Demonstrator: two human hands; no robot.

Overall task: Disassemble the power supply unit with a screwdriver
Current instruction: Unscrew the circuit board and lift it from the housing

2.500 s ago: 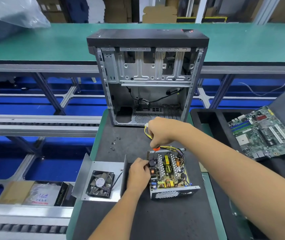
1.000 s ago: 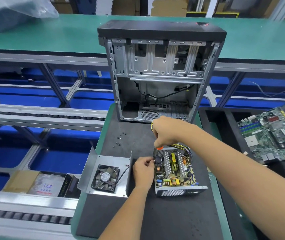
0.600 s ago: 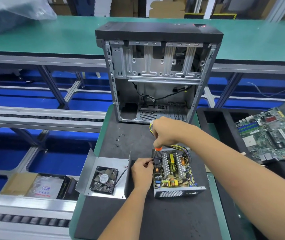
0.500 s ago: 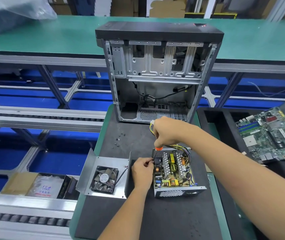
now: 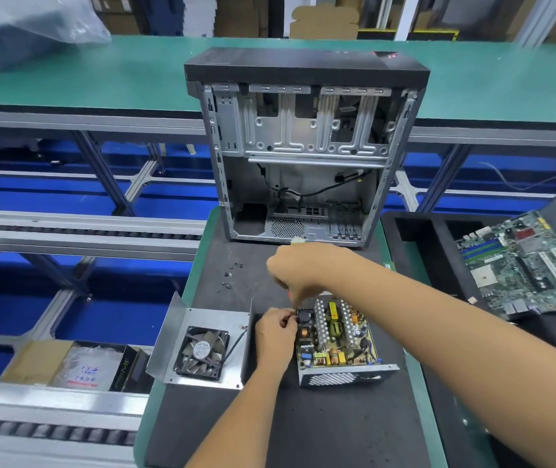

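On the desk (image 5: pixel 303 427) the unit (image 5: pixel 335 342) lies open, its cover (image 5: pixel 199 346) with fan already off beside it, while the right hand (image 5: pixel 298 268) grips the screwdriver (image 5: pixel 292 298) at the board and the left hand (image 5: pixel 275 334) pinches something small, so board screws seem left.

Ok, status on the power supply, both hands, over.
Right hand grips screwdriver, tip down at open power supply unit's far-left corner. Left hand pinches at same corner. Fan cover off, lying left. Nothing blocking.
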